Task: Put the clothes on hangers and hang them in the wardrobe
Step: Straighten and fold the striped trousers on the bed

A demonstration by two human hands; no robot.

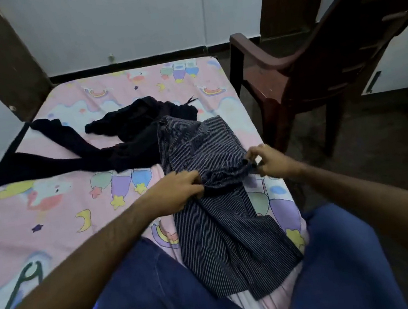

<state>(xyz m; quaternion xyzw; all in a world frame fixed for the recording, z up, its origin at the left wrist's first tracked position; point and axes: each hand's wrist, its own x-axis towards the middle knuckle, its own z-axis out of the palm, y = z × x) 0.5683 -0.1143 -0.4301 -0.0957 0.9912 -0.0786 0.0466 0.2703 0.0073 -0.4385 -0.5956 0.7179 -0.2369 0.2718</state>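
Hands gathering a navy pinstriped cotton garment on the pink cartoon-print bed.

Left hand [181, 189] and right hand [269, 161] each pinch one end of a bunched fold in the navy pinstriped cotton garment [223, 220], fingers curled into cloth. Its long axis runs from the person's lap towards the black clothes [106, 142]; a dark green hanger [27, 276] lies well apart, nearer the left hand.

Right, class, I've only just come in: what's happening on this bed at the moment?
A person sits at the bed and works on a striped garment spread in front of them. The left hand and the right hand each pinch a bunched fold across its middle. It is not on a hanger yet. Black clothes lie in a heap further back, and a hanger lies by the left arm. A brown chair stands to the right.
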